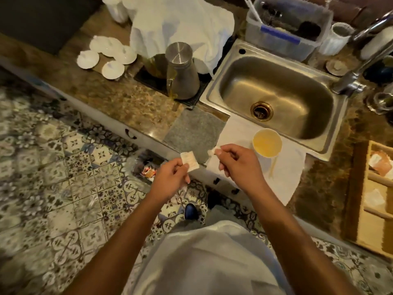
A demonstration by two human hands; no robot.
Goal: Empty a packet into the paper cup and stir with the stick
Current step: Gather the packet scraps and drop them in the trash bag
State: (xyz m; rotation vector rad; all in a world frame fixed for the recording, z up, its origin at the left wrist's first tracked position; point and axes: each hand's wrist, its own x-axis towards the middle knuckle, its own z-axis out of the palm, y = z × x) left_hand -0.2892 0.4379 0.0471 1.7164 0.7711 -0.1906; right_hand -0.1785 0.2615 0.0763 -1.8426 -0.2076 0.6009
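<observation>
A person stands at a kitchen surface (136,107) with a torn white packet (190,161) held in front of a paper cup (267,143).

The left hand (171,177) pinches the larger piece of the packet between thumb and curled fingers, out over the patterned floor (63,177) just in front of the surface's edge. The right hand (236,161) pinches a small torn-off scrap (214,150) at its fingertips, a little apart from the packet and just left of the cup. The cup stands upright on a white cloth (293,167) at the front rim of the steel sink (274,96) and holds a yellowish liquid. A pale stick (273,167) lies on the cloth, touching the cup's near side. Further back stand a steel bottle (181,73) and several white lids (106,53).
</observation>
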